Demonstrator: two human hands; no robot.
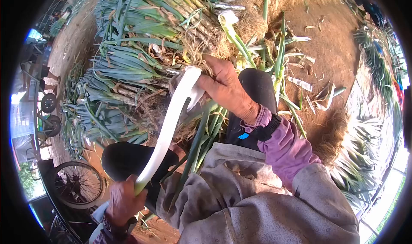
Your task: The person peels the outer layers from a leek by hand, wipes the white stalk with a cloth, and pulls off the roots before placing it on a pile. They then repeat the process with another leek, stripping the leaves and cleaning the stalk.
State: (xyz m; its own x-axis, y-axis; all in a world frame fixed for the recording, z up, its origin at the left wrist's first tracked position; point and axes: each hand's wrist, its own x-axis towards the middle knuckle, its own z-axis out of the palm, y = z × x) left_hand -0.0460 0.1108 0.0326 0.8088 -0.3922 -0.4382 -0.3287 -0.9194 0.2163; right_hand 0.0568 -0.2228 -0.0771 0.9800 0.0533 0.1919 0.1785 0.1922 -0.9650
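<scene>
Right hand (224, 88): closed on the white root end of the leek (169, 124).
Left hand (122, 201): closed around the leek's green end.
Leek: held between both hands, slanting above the lap.
Leek pile (141, 38): just beyond the leek's root end, roots toward the person.
Boots (259, 86): either side of the leek.
Wheel (77, 184): left of the leek's green end.

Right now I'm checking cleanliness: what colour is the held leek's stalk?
White stalk, greening near the left hand; head view.
</scene>
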